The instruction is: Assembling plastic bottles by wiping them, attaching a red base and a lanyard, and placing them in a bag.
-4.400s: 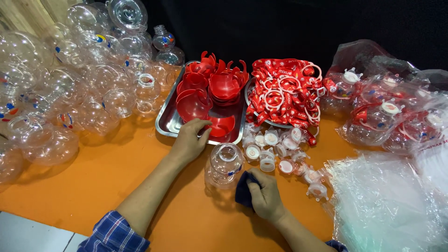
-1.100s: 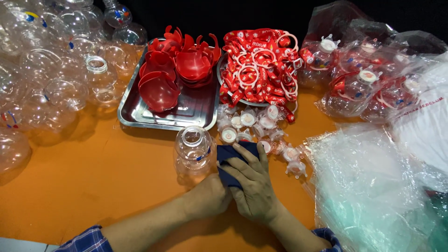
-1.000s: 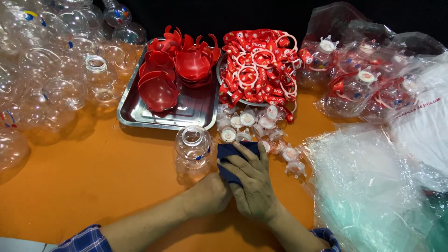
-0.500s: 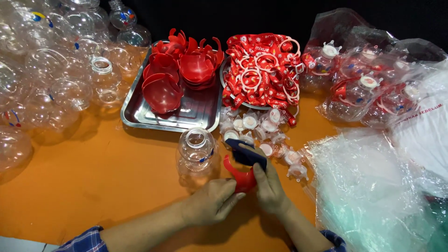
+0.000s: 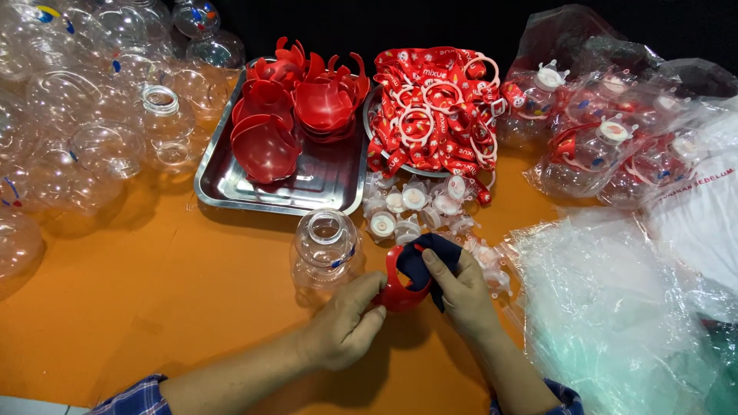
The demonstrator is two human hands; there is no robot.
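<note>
— Orange table (image 5: 138, 307), what's in hand?
— My left hand (image 5: 346, 323) grips a red cup (image 5: 396, 290); my right hand (image 5: 461, 296) presses a dark cloth (image 5: 427, 257) inside it, opening facing right.

We saw a red cup (image 5: 400, 290), a dark blue cloth (image 5: 430, 257), an orange table (image 5: 138, 300) — red straps with white print (image 5: 430, 107), a silver tray (image 5: 307, 184), clear bottles (image 5: 327, 250) — and blue plaid cuffs (image 5: 134, 396)

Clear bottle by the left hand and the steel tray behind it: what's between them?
Head view: only bare orange table separates the clear bottle from the steel tray; the white caps sit off to the right.
</note>
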